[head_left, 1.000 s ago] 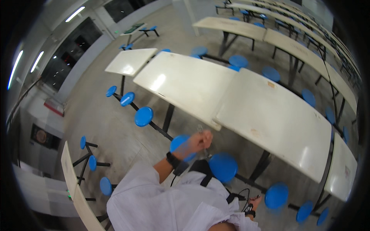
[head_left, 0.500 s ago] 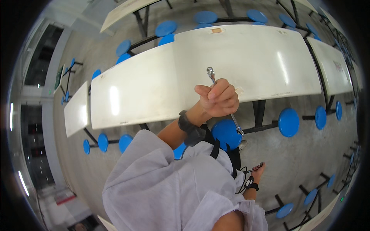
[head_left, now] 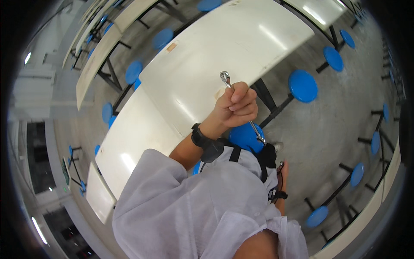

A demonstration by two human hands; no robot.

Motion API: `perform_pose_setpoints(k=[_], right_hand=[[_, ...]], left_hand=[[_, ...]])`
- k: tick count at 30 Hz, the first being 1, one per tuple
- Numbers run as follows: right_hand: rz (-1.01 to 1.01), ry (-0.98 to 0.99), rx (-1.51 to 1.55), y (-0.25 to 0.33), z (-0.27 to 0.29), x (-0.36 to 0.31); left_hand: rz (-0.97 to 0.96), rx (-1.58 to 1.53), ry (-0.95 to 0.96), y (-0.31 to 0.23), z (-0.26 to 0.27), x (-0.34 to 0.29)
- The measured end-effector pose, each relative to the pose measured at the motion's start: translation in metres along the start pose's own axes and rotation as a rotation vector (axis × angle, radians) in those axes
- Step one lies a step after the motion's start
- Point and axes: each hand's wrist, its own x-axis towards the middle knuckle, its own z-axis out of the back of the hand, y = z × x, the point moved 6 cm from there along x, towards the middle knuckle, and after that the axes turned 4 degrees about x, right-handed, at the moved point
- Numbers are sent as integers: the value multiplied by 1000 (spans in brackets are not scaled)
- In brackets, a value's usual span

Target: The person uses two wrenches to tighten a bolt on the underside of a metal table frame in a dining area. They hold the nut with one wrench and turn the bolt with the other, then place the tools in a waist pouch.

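My left hand [head_left: 238, 105] is closed round the middle of a shiny combination wrench [head_left: 254, 128], held up in front of me. Its ring end sticks out above my thumb, over the white table. The other end slants down past my little finger, over a blue stool seat [head_left: 245, 137]. A black band with a box on it wraps my left wrist. Lower and to the right, beside my body, my right hand [head_left: 284, 170] is closed on something slim and dark with a shiny tip, too small to make out. A black band sits on that wrist as well.
The long white table [head_left: 207, 47] stretches across ahead, with a brown worn patch at its far edge. Round blue stools on black metal frames, such as one stool [head_left: 302, 86] to the right, line it. More white tables stand beyond, over a grey floor [head_left: 319, 142].
My view has turned, so the table now runs slantwise and sits further left. The left hand still grips the wrench. My right hand appears higher and closer to my body.
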Motion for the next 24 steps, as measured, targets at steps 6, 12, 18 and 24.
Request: perform_pose_setpoints(k=[6,12,18,24], right_hand=[[672,315,-505,154,-85,-130],[1686,502,-530,276,-180,-316],[1895,526,-558,272,-198,-344],[1944,578,-514,253,-209,-348]], left_hand=[[319,62,-193,81,13,28],[468,168,-312,124,9,12],[399,169,-370,132,1,-11],[412,260,-486,120,-4,-20]])
